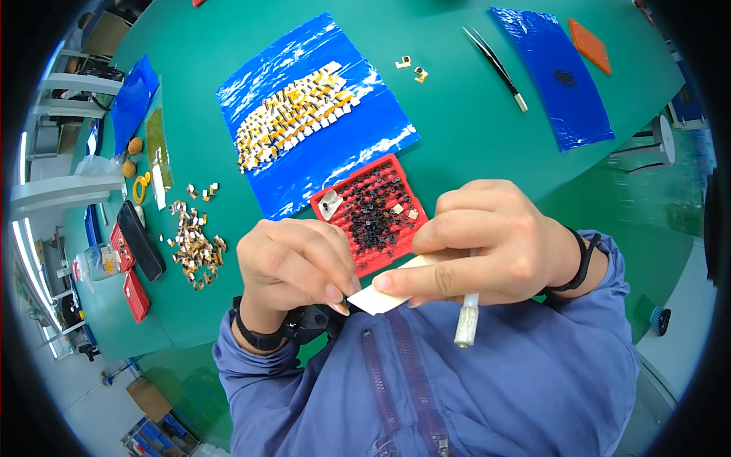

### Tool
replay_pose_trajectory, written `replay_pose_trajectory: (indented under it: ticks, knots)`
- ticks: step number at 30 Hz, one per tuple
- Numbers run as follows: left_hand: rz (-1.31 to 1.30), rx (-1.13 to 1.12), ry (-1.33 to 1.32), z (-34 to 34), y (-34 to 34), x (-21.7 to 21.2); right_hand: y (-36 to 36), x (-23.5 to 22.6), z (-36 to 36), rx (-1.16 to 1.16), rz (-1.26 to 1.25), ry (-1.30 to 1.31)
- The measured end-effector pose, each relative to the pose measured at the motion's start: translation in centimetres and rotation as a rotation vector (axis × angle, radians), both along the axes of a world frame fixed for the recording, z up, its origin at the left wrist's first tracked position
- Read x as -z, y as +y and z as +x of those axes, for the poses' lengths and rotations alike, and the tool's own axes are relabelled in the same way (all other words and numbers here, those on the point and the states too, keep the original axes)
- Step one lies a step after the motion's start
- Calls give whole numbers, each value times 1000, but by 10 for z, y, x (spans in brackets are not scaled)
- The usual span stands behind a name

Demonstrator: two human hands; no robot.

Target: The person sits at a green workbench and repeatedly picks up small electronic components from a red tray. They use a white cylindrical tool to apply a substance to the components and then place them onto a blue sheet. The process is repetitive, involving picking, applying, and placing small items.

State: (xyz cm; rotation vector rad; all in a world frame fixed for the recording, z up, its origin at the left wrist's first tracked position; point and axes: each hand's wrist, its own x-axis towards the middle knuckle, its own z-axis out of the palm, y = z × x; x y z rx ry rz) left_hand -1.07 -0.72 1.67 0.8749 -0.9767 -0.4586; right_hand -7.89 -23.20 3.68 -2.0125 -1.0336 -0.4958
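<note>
In front of my chest, my right hand (487, 244) grips a flat white piece like folded paper or cloth (373, 299) between thumb and fingers. A slim tool with a pale, translucent end (467, 324) also sticks down from that hand. My left hand (297, 259) is closed in a pinch at the left tip of the white piece; a small dark bit shows at its fingertips, too small to name. Just beyond both hands lies a red ribbed tray (373, 265) with many small black round parts (373, 217) and a few pale pieces.
A blue sheet (282, 68) bears rows of small white-and-orange parts (293, 114). Similar parts lie in a loose pile (196, 247) at left, near a black case (142, 241). Tweezers (499, 72), another blue sheet (560, 99) and an orange block (590, 46) lie at far right.
</note>
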Motion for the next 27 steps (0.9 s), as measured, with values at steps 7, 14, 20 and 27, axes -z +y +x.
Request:
replay_pose_trajectory:
  ticks: [7,14,20,27]
  knots:
    - [-90,136,220,0,-2,6,7,1,6,48,27,-137]
    - [-117,208,396,-2,-3,11,8,-3,10,90,-2,-200]
    - [-118,275,474,-2,-3,17,8,-5,10,156,-51,-265]
    - [-108,274,582,-3,-5,18,7,-4,13,233,-81,-344]
